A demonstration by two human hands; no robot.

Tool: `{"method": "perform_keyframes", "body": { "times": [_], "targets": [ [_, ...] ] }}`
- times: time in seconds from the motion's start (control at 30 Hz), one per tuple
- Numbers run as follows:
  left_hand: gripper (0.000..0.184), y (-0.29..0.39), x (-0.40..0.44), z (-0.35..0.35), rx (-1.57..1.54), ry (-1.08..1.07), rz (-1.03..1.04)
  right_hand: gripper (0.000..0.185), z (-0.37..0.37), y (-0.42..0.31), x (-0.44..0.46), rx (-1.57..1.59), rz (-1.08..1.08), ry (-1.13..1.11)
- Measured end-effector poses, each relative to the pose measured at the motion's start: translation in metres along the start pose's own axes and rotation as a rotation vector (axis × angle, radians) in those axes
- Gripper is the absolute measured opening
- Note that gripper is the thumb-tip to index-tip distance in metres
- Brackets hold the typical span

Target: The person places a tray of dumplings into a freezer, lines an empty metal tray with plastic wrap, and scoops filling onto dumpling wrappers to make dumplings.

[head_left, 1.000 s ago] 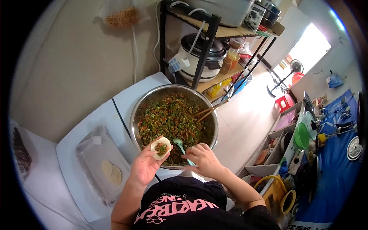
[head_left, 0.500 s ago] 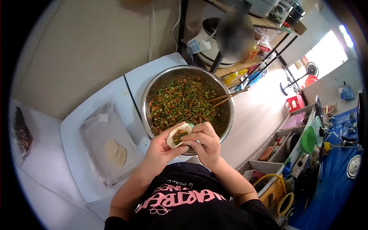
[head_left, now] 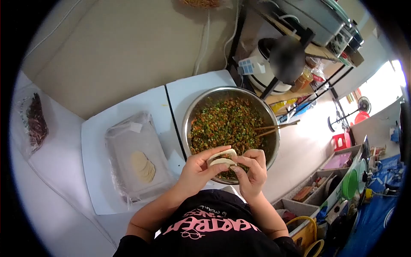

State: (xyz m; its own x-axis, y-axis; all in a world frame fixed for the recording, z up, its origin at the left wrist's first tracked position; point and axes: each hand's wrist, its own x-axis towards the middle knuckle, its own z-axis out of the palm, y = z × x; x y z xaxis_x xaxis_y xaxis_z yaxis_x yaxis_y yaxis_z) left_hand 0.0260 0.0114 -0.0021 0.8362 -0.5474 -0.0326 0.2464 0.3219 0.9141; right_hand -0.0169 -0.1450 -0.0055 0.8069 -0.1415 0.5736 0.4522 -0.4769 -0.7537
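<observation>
A dumpling of pale dough is folded partway over, its edges still parted along the left and some filling showing between them. My left hand is closed around its left side, thumb below and fingers above. At its right end, the fingertips and thumb of my right hand pinch the dough. Both hands are over the near rim of a large steel bowl, which holds chopped green and orange filling. Chopsticks lean out over the bowl's right side.
On the white table to the left, a plastic-lined tray holds overlapping dough wrappers. A bag of dark dried food lies at far left. Behind the bowl stands a shelf with a rice cooker. Grey bins line the right.
The dough was a cupped, open round with filling in view; now its sides are folded towards each other and my right hand pinches one end. The view has shifted, so everything sits further right.
</observation>
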Motion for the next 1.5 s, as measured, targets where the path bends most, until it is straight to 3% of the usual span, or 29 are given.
{"method": "perform_keyframes", "body": {
  "times": [0.43, 0.57, 0.6, 0.83, 0.9, 0.97, 1.17, 1.37, 1.43, 1.5],
  "targets": [
    [0.038, 0.002, 0.0, -0.003, 0.052, -0.066, -0.001, 0.018, -0.001, 0.007, 0.003, 0.059, 0.026, -0.087],
    [0.034, -0.009, 0.0, -0.001, 0.175, 0.016, 0.108, 0.012, 0.002, 0.004, 0.002, 0.035, 0.055, -0.063],
    [0.035, -0.01, 0.0, -0.005, 0.209, -0.038, 0.009, 0.011, 0.003, 0.005, 0.001, 0.078, 0.066, -0.058],
    [0.035, -0.01, -0.003, -0.001, 0.266, 0.021, 0.047, 0.01, 0.006, 0.009, -0.002, 0.2, 0.134, 0.002],
    [0.033, -0.014, -0.002, 0.003, 0.217, 0.04, 0.07, 0.008, 0.006, 0.012, -0.003, 0.209, 0.15, 0.002],
    [0.031, -0.018, -0.001, 0.004, 0.223, 0.065, 0.22, 0.008, 0.007, 0.01, -0.003, 0.211, 0.162, 0.013],
    [0.025, -0.011, 0.002, 0.005, 0.206, 0.037, 0.147, 0.009, 0.006, 0.016, -0.008, 0.231, 0.177, 0.043],
    [0.023, -0.015, 0.009, 0.004, 0.061, 0.004, 0.062, 0.017, 0.009, 0.02, -0.01, 0.312, 0.207, 0.085],
    [0.021, -0.011, 0.01, 0.007, -0.101, 0.053, 0.103, 0.031, 0.012, 0.012, -0.005, 0.382, 0.304, 0.106],
    [0.02, -0.004, 0.012, 0.006, 0.019, 0.064, 0.151, 0.04, 0.015, 0.017, -0.002, 0.448, 0.309, 0.091]
  ]
}}
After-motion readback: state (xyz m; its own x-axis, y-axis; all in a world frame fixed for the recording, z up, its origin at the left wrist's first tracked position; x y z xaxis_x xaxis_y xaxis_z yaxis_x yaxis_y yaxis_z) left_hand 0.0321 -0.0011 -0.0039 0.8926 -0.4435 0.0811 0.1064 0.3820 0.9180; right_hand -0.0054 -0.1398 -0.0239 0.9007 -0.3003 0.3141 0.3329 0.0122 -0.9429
